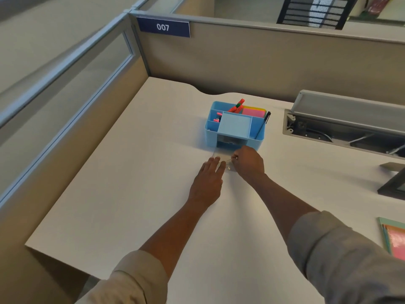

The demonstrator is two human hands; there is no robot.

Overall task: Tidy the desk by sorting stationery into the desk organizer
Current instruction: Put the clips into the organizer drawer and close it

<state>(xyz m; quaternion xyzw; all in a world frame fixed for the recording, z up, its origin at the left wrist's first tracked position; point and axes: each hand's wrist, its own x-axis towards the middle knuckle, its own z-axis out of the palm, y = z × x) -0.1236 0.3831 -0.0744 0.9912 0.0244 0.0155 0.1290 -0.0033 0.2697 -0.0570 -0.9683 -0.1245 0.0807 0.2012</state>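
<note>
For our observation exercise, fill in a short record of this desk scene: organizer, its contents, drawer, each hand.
organizer: blue, on the white desk
contents: orange markers, pink notes, black pen, pink clips
drawer: clear, pulled out at the front
left hand: flat, fingers on the drawer
right hand: pinching something small over the drawer

blue organizer (233, 130), pink notes (254, 112), white desk (135, 172).

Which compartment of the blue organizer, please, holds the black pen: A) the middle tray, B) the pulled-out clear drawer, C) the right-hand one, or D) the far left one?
C: the pen stands tilted in the right-hand slot of the organizer, its cap poking above the rim; the middle tray looks bare.
</note>
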